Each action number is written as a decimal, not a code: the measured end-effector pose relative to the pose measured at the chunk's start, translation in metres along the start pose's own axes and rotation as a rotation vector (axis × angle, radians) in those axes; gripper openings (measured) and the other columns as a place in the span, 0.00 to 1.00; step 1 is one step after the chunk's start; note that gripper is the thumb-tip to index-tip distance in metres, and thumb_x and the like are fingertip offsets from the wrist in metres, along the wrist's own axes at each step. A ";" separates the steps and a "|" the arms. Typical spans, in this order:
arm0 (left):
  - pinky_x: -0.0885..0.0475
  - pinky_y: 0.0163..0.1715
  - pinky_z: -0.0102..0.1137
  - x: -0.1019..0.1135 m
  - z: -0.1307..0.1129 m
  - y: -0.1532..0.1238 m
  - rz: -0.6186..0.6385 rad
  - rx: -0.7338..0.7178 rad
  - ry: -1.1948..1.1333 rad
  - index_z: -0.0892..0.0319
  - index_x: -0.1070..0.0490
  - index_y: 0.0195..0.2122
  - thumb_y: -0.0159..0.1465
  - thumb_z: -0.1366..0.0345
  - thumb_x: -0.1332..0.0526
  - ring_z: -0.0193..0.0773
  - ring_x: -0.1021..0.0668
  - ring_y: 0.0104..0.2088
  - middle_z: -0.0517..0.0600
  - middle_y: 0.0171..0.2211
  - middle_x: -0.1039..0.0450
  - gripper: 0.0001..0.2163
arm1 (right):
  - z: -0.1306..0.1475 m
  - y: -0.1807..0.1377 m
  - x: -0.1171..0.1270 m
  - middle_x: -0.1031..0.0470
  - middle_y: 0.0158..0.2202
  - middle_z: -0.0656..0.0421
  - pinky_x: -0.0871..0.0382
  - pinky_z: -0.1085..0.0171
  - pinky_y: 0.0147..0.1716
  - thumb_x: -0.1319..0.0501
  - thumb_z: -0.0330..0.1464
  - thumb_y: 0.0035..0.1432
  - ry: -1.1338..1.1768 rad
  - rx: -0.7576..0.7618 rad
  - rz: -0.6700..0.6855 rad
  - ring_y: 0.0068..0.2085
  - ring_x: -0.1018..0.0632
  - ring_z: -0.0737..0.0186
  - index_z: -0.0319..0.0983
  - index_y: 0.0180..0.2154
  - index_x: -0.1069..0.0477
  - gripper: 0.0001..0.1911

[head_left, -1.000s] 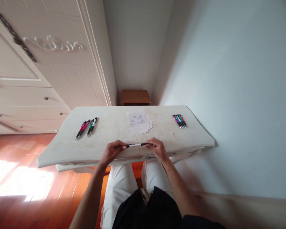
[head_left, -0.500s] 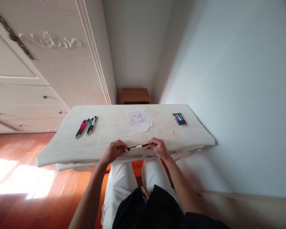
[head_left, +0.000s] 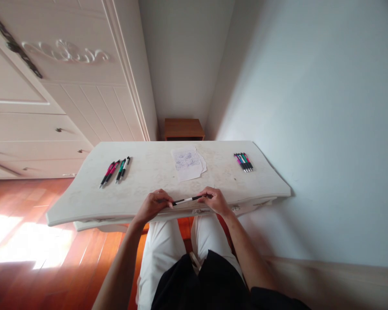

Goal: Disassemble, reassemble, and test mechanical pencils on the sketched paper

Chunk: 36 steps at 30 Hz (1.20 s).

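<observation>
Both hands hold one black and white pen [head_left: 187,199] crosswise over the near edge of the white table [head_left: 142,189]. My left hand [head_left: 152,204] pinches its left end and my right hand [head_left: 215,199] pinches its right end. The pen's right end sits slightly higher than the left. A sheet of paper [head_left: 188,163] with scribbles lies just beyond the hands.
Several pens [head_left: 115,171] lie in a row on the table's left part, and another bunch of pens [head_left: 243,162] lies on the right part. A white wardrobe [head_left: 51,94] stands at left, a wall at right, a small wooden cabinet [head_left: 183,129] beyond the table.
The pen has tilted slightly, its right end rising and left end dipping. The hands have stayed on the pen near the table's edge.
</observation>
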<state>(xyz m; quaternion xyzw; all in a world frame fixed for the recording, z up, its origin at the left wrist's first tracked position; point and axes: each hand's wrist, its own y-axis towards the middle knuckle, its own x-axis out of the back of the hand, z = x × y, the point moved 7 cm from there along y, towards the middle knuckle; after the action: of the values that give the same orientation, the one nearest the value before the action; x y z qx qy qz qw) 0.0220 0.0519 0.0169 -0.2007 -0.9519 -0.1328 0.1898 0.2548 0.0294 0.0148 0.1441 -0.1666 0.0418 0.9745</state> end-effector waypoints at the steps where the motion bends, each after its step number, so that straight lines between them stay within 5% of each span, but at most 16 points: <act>1: 0.29 0.37 0.31 0.000 0.000 0.000 0.004 -0.005 -0.008 0.56 0.21 0.24 0.56 0.66 0.37 0.38 0.23 0.32 0.51 0.27 0.25 0.06 | 0.000 0.000 0.000 0.22 0.28 0.56 0.31 0.66 0.31 0.31 0.36 0.49 0.000 -0.004 -0.006 0.31 0.23 0.61 0.38 0.30 0.21 0.08; 24: 0.31 0.41 0.33 -0.004 -0.005 0.001 0.021 -0.111 0.002 0.55 0.20 0.26 0.58 0.65 0.37 0.38 0.24 0.31 0.49 0.21 0.25 0.07 | -0.004 0.000 0.000 0.21 0.28 0.56 0.30 0.66 0.31 0.30 0.34 0.46 0.058 -0.093 0.024 0.31 0.22 0.60 0.38 0.29 0.21 0.07; 36: 0.30 0.35 0.31 0.004 -0.002 0.000 -0.011 -0.024 -0.082 0.59 0.21 0.28 0.58 0.55 0.36 0.39 0.23 0.33 0.53 0.28 0.24 0.13 | -0.004 0.000 0.002 0.21 0.28 0.56 0.31 0.65 0.32 0.29 0.40 0.45 0.073 -0.127 -0.040 0.32 0.22 0.59 0.38 0.29 0.21 0.13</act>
<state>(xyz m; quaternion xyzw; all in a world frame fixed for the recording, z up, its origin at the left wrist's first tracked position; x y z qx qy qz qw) 0.0189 0.0525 0.0207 -0.2029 -0.9583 -0.1369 0.1475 0.2578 0.0302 0.0118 0.0835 -0.1302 0.0171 0.9878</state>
